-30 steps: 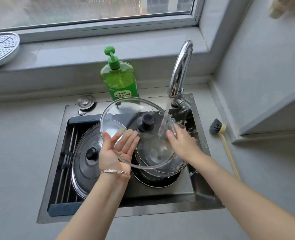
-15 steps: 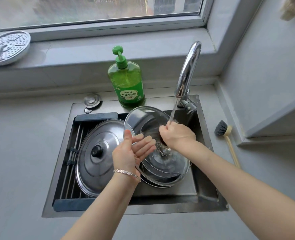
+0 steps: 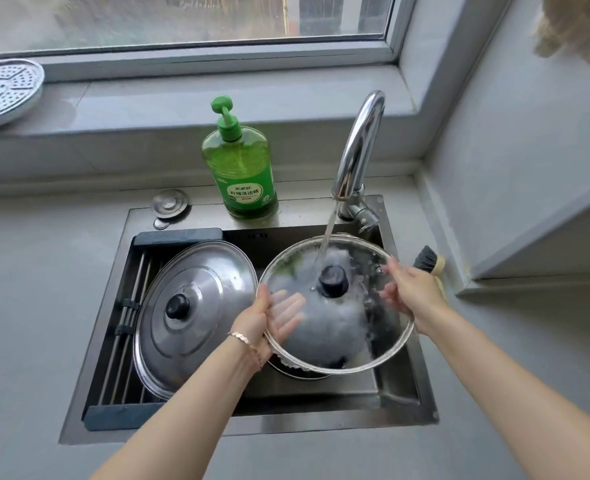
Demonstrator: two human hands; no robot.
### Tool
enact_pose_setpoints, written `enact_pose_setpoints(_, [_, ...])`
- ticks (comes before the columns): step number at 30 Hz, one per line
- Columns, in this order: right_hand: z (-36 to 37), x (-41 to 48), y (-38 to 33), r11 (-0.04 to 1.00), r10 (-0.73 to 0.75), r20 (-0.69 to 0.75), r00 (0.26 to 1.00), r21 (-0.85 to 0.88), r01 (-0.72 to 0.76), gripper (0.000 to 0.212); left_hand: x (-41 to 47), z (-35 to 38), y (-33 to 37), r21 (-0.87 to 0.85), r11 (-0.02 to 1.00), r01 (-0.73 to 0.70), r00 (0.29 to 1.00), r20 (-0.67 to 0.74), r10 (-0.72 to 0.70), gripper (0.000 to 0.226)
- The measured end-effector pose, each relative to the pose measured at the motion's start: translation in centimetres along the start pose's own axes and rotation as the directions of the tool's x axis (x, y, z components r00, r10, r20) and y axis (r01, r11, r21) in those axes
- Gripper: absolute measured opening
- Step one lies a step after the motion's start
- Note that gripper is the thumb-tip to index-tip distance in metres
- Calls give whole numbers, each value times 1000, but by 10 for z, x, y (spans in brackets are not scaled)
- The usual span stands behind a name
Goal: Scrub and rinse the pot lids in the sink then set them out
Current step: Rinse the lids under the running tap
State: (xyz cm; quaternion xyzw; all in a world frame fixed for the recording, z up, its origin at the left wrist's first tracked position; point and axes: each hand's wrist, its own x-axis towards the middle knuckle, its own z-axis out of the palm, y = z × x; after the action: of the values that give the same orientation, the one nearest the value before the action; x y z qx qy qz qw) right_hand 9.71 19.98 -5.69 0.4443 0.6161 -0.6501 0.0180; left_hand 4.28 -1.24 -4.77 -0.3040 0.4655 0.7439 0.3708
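1. The sink (image 3: pixel 404 393) shows two lids plainly, plus one metal rim (image 3: pixel 300 373) mostly hidden beneath the glass one.
2. The glass lid (image 3: pixel 338 327) is over the sink's right half, nearly level and knob up, under the faucet (image 3: pixel 359 147) stream. Half a second ago it stood tilted on edge.
3. The steel lid (image 3: pixel 196 317) leans on the rack (image 3: pixel 130 306) at left, unmoved.
4. The left hand (image 3: pixel 269 317) has its thumb over the left rim and its fingers spread beneath the glass. The right hand (image 3: pixel 412 289), blurred, grips the right rim; earlier it was at the lid's centre.
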Motion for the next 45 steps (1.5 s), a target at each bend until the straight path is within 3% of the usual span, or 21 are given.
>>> enact_pose_setpoints(2, [-4, 2, -5, 988, -141, -72, 987, -76, 136, 26, 9, 1, -4, 201, 978, 57, 995, -88, -40, 38])
enact_pose_setpoints(4, [-8, 0, -15, 954, -276, -47, 960, -135, 268, 25, 12, 5, -5, 293, 941, 169, 981, -141, -133, 46])
enact_pose_setpoints(6, [-9, -6, -23, 922, -365, -1, 931, -138, 362, 23, 11, 9, 0, 227, 950, 217, 973, -126, -192, 54])
enact_pose_setpoints(8, [-7, -10, -26, 917, -379, -31, 925, -144, 371, 26, 13, 12, 8, 116, 980, 159, 980, -136, -143, 53])
enact_pose_setpoints(11, [0, -3, -13, 990, -139, -102, 985, -21, 137, 49, 15, 14, 22, -31, 998, -59, 976, -210, 51, 45])
enact_pose_setpoints(13, [6, 2, 3, 972, 124, -1, 992, 201, -122, 59, 12, 16, 32, -3, 981, -196, 951, -244, 189, 41])
enact_pose_setpoints(15, [10, 4, 21, 870, 316, 165, 934, 343, -355, 66, 2, 23, 38, 248, 925, -288, 909, -232, 346, 41])
enact_pose_setpoints(17, [10, 2, 36, 760, 408, 304, 861, 410, -505, 65, -8, 31, 37, 539, 767, -348, 860, -141, 490, 43])
enact_pose_setpoints(19, [5, -3, 43, 670, 412, 442, 797, 446, -594, 61, -13, 32, 32, 615, 648, -450, 820, -3, 572, 40])
enact_pose_setpoints(21, [0, -8, 49, 636, 360, 538, 762, 456, -622, 84, -17, 30, 25, 592, 556, -583, 754, 140, 642, 39])
enact_pose_setpoints(22, [0, -10, 53, 642, 340, 564, 752, 445, -624, 86, -19, 28, 22, 598, 496, -630, 716, 199, 669, 39])
enact_pose_setpoints(25, [8, -10, 62, 685, 366, 486, 794, 437, -583, 34, -20, 18, 16, 586, 415, -696, 665, 307, 681, 33])
enact_pose_setpoints(27, [14, -9, 65, 686, 350, 429, 833, 488, -540, 22, -18, 9, 17, 556, 480, -679, 706, 313, 636, 29])
enact_pose_setpoints(30, [20, -14, 59, 752, 216, 362, 907, 530, -391, 22, -12, -8, 20, 510, 625, -591, 793, 229, 564, 12])
enact_pose_setpoints(31, [22, -17, 53, 790, 169, 333, 928, 517, -330, 23, -8, -15, 20, 498, 663, -559, 818, 202, 538, 11])
enact_pose_setpoints(33, [21, -23, 35, 885, 49, 285, 957, 432, -174, 25, -1, -29, 15, 526, 702, -479, 864, 141, 484, 29])
enact_pose_setpoints(37, [15, -38, -14, 990, -71, 243, 967, 137, 38, 40, -2, -43, -2, 639, 650, -412, 897, 162, 411, 50])
enact_pose_setpoints(40, [11, -48, -51, 992, 52, 260, 964, -122, -21, 52, -9, -46, -14, 808, 454, -376, 921, 274, 276, 57])
enact_pose_setpoints(42, [11, -51, -68, 956, 181, 259, 949, -271, -109, 55, -19, -49, -15, 831, 355, -428, 904, 392, 172, 65])
enact_pose_setpoints(45, [13, -52, -83, 865, 398, 219, 891, -413, -284, 19, -32, -56, -9, 746, 374, -551, 826, 551, 119, 70])
